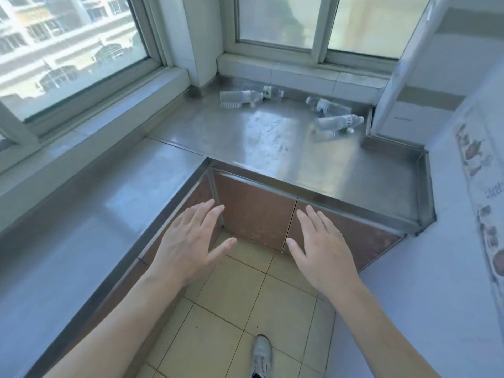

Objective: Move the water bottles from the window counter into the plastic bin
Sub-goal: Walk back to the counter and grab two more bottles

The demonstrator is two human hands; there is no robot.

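Water bottles (289,107) lie on their sides at the far end of the steel window counter (272,148), well beyond both hands, and no plastic bin shows anywhere in view. Nearest the camera, a white shoe (261,354) stands on the beige floor tiles (231,296) in front of the counter. Above it, the left hand (191,238) and the right hand (319,249) hover side by side before the counter's front edge, palms down, fingers straight and spread, holding nothing; they are apart from each other. Brown cabinet doors (253,208) sit under the counter's edge. On the counter, one cluster of clear bottles (242,99) lies toward the far left corner below the windows (313,23); another cluster (336,118) lies toward the far right, beside a white open panel (401,64).
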